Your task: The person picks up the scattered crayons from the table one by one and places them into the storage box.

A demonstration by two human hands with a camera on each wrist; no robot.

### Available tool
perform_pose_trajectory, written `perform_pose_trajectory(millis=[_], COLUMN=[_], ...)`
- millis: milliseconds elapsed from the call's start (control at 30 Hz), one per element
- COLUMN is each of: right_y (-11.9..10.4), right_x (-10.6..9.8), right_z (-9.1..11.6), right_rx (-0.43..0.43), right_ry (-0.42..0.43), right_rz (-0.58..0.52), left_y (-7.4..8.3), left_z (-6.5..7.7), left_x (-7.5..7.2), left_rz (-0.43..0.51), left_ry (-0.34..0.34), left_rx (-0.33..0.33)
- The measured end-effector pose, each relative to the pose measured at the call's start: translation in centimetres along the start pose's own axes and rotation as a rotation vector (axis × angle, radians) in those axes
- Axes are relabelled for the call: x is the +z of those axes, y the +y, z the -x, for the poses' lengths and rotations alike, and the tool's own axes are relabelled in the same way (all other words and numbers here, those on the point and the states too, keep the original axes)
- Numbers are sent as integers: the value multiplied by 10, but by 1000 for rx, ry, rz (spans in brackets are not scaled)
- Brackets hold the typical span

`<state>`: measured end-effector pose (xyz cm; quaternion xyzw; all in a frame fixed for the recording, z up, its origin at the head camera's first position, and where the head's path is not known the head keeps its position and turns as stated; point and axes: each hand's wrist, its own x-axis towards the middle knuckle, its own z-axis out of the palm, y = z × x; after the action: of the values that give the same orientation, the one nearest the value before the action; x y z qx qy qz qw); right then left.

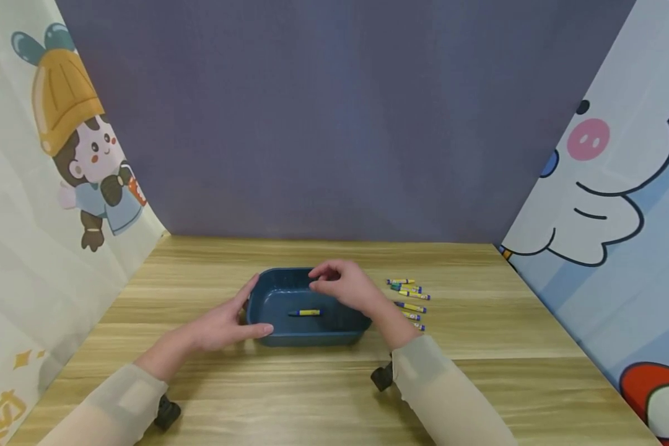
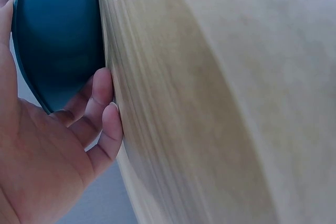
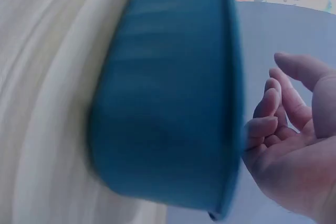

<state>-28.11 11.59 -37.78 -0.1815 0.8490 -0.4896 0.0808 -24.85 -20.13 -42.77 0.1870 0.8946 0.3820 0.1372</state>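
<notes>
A dark blue rectangular dish [image 1: 306,339] stands on the table, with one crayon [image 1: 305,313] in a yellow wrapper lying on its bottom. At the dish's left end my left hand [image 1: 223,325] holds it, the thumb over the near rim; the left wrist view shows fingers [image 2: 102,85] bent against the outer wall. My right hand [image 1: 345,288] hovers above the dish's right part, fingers loosely bent and thumb apart from them. Nothing shows between them in the right wrist view, where the hand [image 3: 294,135] is beyond the dish wall [image 3: 163,103].
Right of the dish, several crayons [image 1: 415,296] lie loosely in a column on the wooden table [image 1: 245,396], some partly hidden by the right wrist. A grey-purple panel [image 1: 334,124] stands behind the table. Printed cartoon cloths hang on both sides.
</notes>
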Motion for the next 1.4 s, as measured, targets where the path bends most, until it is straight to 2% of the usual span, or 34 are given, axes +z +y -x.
perform_pose_trajectory(millis=[200,533,1000,1400], right_y=[-6,14,61,111], right_x=[-15,-46,-99,-136], right_z=[16,46,80,88], right_rx=[-7,15,39,115], right_ry=[3,48,153,222], right_rz=[-33,-11,11,109], left_y=[1,-1,-1,0], left_z=[0,0,0,0], left_x=[-1,0,0,1], left_rz=[-26,-27,-52,-51], left_ry=[5,10,13,19], left_rx=[-2,6,-2,-9])
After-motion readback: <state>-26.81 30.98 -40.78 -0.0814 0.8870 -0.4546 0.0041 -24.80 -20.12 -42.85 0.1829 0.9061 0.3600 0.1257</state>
